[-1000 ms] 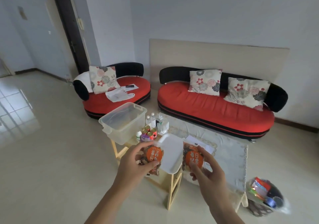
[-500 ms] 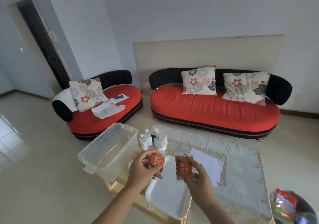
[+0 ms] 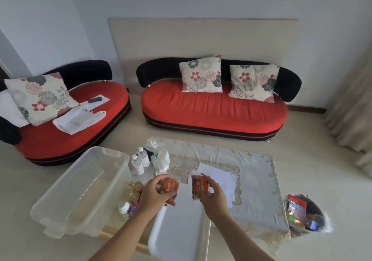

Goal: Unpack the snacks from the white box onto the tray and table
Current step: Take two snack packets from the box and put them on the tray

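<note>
Now that the person has closed in on the worktop (image 3: 255, 190), the view tips down onto it instead of across the room. Left fingers (image 3: 156, 182) are curled round one orange-label snack packet (image 3: 170, 186), and right fingers (image 3: 210, 184) are curled round a second packet (image 3: 199, 187). Both grips are the same as a second ago, nothing released. The packets are side by side, apart, not touching.

Main change: both packets now hang over the far end of the white tray (image 3: 181, 232), which runs from just below the fingers back toward the person. A second ago they were out in front with the tray seen between them. Can't tell if the packet bottoms touch the tray yet.

The white box (image 3: 80, 190), see-through plastic, sits left of the left fingers and looks empty from here. Small tins (image 3: 137, 185) stand between the box and the left fingers, bottles (image 3: 141, 161) just beyond them. A paper sheet (image 3: 219, 178) lies just right of the right fingers.

Judgement: the carry is done and set-down comes next. These are likely the last snacks, so the task is close to finished once the fingers let go.
</note>
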Demonstrator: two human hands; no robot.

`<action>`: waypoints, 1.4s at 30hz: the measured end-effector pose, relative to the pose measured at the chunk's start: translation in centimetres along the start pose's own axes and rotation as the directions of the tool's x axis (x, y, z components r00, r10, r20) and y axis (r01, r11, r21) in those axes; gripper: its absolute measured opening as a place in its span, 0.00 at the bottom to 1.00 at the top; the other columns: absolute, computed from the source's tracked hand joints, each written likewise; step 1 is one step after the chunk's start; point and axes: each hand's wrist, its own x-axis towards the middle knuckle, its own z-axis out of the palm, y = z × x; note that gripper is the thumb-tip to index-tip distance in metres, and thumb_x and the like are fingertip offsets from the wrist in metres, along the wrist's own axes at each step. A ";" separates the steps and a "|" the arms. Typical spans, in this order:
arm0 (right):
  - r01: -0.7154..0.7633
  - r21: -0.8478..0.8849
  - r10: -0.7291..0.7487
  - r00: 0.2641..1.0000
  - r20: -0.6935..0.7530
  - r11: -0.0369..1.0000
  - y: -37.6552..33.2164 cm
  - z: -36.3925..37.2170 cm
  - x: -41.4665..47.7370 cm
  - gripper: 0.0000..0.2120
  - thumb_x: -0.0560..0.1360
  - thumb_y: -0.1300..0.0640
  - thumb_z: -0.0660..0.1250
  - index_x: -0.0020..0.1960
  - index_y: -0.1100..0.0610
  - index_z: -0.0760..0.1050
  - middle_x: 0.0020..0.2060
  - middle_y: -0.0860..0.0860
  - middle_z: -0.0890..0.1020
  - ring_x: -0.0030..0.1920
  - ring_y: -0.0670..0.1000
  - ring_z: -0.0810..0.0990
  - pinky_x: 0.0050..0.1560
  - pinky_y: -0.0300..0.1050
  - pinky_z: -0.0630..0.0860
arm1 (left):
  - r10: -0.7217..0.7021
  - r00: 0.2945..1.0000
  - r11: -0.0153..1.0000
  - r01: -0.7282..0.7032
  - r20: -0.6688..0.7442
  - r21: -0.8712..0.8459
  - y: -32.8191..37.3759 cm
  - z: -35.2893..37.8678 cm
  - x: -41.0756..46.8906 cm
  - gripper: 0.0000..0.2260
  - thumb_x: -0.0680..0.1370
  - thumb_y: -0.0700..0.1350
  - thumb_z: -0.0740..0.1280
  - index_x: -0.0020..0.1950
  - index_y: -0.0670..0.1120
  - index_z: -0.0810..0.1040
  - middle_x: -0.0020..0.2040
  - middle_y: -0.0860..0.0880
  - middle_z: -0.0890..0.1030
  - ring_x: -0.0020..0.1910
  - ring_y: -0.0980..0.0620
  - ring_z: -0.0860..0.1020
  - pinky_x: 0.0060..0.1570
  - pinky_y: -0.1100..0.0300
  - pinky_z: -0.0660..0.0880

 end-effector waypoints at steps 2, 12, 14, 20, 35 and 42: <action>-0.020 -0.075 0.020 1.000 0.001 0.997 0.5 1.1 1.5 0.23 0.76 0.58 0.73 0.62 0.35 0.72 0.58 0.45 0.79 0.51 0.45 0.83 0.54 0.48 0.81 | 0.004 0.999 1.000 -0.005 0.039 0.011 -1.4 0.2 2.1 0.23 0.67 0.45 0.84 0.57 0.62 0.81 0.54 0.54 0.82 0.51 0.55 0.82 0.42 0.64 0.81; -0.289 -0.044 0.275 0.940 -0.202 0.956 6.0 5.6 5.4 0.24 0.74 0.55 0.70 0.68 0.39 0.74 0.60 0.45 0.81 0.54 0.50 0.83 0.54 0.55 0.83 | -0.084 0.955 0.996 0.074 0.283 0.047 -8.6 2.1 9.9 0.23 0.73 0.38 0.78 0.61 0.60 0.79 0.58 0.53 0.79 0.52 0.54 0.81 0.44 0.61 0.83; -0.349 -0.023 0.334 0.912 -0.239 0.937 7.3 6.0 5.3 0.23 0.74 0.54 0.69 0.66 0.38 0.75 0.57 0.43 0.82 0.53 0.49 0.84 0.53 0.53 0.83 | -0.121 0.938 0.993 0.110 0.324 0.054 -10.2 3.0 10.9 0.23 0.74 0.38 0.77 0.63 0.58 0.79 0.58 0.50 0.80 0.52 0.52 0.82 0.43 0.59 0.83; -0.433 0.042 0.428 0.864 -0.265 0.900 10.2 5.8 5.9 0.22 0.75 0.63 0.69 0.62 0.40 0.77 0.54 0.46 0.83 0.47 0.49 0.84 0.44 0.48 0.82 | -0.212 0.902 0.976 0.174 0.377 0.133 -14.2 6.0 13.3 0.26 0.74 0.37 0.76 0.61 0.66 0.76 0.60 0.49 0.76 0.55 0.50 0.80 0.46 0.56 0.84; -0.444 0.045 0.444 0.873 -0.201 0.895 20.2 8.0 9.5 0.23 0.67 0.52 0.65 0.60 0.34 0.78 0.60 0.43 0.81 0.57 0.46 0.82 0.56 0.54 0.82 | -0.280 0.884 0.959 0.272 0.375 0.074 -20.3 12.3 13.8 0.29 0.74 0.33 0.74 0.63 0.66 0.77 0.58 0.48 0.77 0.51 0.50 0.82 0.38 0.57 0.83; -0.436 0.034 0.436 0.887 -0.153 0.899 21.1 9.0 9.9 0.28 0.71 0.62 0.66 0.60 0.31 0.76 0.63 0.39 0.78 0.59 0.45 0.81 0.56 0.54 0.82 | -0.188 0.913 0.981 0.158 0.363 0.109 -20.6 13.9 13.6 0.29 0.75 0.36 0.75 0.65 0.65 0.74 0.58 0.53 0.75 0.55 0.57 0.79 0.52 0.62 0.80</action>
